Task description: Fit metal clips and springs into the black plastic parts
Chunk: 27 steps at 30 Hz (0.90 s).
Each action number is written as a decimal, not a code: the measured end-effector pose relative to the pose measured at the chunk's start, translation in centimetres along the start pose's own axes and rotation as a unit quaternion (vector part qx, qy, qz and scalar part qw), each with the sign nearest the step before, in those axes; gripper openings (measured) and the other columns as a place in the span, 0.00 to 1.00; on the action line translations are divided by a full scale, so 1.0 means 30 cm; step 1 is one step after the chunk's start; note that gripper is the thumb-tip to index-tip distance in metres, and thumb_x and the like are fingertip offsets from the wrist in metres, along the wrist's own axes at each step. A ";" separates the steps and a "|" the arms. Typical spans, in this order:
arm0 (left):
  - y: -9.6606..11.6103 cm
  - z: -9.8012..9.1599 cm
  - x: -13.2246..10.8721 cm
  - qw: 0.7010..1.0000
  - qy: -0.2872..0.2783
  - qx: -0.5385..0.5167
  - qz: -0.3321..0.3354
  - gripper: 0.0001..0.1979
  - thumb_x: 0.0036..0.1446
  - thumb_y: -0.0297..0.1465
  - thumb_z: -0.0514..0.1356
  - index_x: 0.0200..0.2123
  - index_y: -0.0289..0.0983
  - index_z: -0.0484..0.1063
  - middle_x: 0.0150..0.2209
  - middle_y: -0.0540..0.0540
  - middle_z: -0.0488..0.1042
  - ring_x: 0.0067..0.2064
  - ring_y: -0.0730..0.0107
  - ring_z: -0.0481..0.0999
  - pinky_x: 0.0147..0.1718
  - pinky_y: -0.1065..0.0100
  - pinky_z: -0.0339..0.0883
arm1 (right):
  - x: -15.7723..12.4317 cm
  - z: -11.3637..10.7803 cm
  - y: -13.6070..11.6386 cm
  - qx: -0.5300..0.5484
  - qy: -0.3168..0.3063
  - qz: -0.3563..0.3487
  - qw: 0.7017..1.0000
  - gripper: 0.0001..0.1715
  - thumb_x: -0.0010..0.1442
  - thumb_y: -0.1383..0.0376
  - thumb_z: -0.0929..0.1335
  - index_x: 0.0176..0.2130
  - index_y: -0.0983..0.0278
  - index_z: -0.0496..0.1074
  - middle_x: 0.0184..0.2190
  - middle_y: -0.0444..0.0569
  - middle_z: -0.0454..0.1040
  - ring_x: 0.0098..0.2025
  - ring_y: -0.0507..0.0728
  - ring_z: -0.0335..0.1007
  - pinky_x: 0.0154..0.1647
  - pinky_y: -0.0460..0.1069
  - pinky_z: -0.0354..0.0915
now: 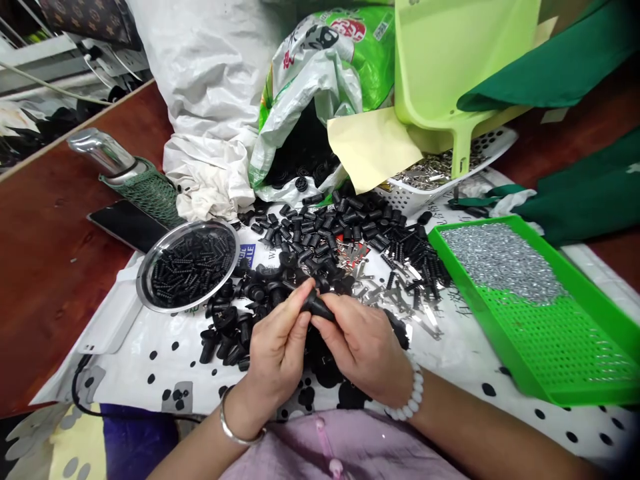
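Observation:
My left hand (pixel 277 350) and my right hand (pixel 363 347) meet just above the near edge of the table, both pinching one small black plastic part (pixel 317 307) between fingertips. Right behind the hands lies a heap of black plastic parts (pixel 320 233) mixed with small metal clips (pixel 380 287) on a white sheet with black dots (pixel 150 360). More black pieces (pixel 227 330) lie loose to the left of my left hand. A silver bangle is on my left wrist, a white bead bracelet on my right.
A round metal dish of black springs (pixel 187 265) sits at left. A green perforated tray with small silver parts (pixel 505 260) stands at right. Behind are white and green bags (pixel 310 87), a yellow-green scoop (pixel 450 73), a white basket of metal pieces (pixel 440 170), a phone (pixel 127 223) and a metal flask (pixel 107 153).

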<state>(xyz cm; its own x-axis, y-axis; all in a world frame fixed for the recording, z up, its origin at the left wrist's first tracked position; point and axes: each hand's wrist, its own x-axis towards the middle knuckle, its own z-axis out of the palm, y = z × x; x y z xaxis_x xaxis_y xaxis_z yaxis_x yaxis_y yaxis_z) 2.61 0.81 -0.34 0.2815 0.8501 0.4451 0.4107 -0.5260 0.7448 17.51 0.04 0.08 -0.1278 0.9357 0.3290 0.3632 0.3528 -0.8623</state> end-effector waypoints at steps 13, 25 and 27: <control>-0.029 0.018 -0.020 0.996 0.023 -0.037 0.082 0.23 0.58 0.20 0.50 0.57 0.38 0.61 0.55 0.42 0.66 0.52 0.64 0.71 0.52 0.64 0.66 | 0.012 -0.004 -0.005 0.370 -0.162 0.227 0.886 0.17 0.59 0.58 0.62 0.23 0.62 0.55 0.15 0.34 0.53 0.12 0.43 0.40 0.09 0.40 0.42; 0.036 -0.047 0.006 0.982 -0.054 -0.163 0.084 0.36 0.59 0.37 0.54 0.64 0.36 0.38 0.64 0.33 0.46 0.60 0.47 0.56 0.56 0.49 0.57 | 0.019 -0.019 0.014 0.433 -0.218 0.189 0.854 0.13 0.57 0.58 0.68 0.33 0.67 0.69 0.18 0.39 0.64 0.14 0.43 0.54 0.13 0.39 0.50; 0.038 -0.054 0.002 0.985 -0.063 -0.145 0.072 0.33 0.59 0.38 0.54 0.63 0.35 0.44 0.59 0.34 0.58 0.58 0.52 0.62 0.56 0.52 0.58 | 0.011 -0.014 0.016 0.438 -0.224 0.182 0.852 0.15 0.56 0.56 0.68 0.34 0.66 0.69 0.17 0.39 0.63 0.14 0.43 0.54 0.13 0.40 0.50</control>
<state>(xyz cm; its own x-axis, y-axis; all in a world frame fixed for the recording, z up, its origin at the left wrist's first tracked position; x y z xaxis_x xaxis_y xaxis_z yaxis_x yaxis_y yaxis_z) 1.71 0.32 1.34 0.4314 0.7481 0.5043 0.0989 -0.5948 0.7978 18.02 0.51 -0.05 -0.5642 0.8250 -0.0325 -0.3480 -0.2733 -0.8968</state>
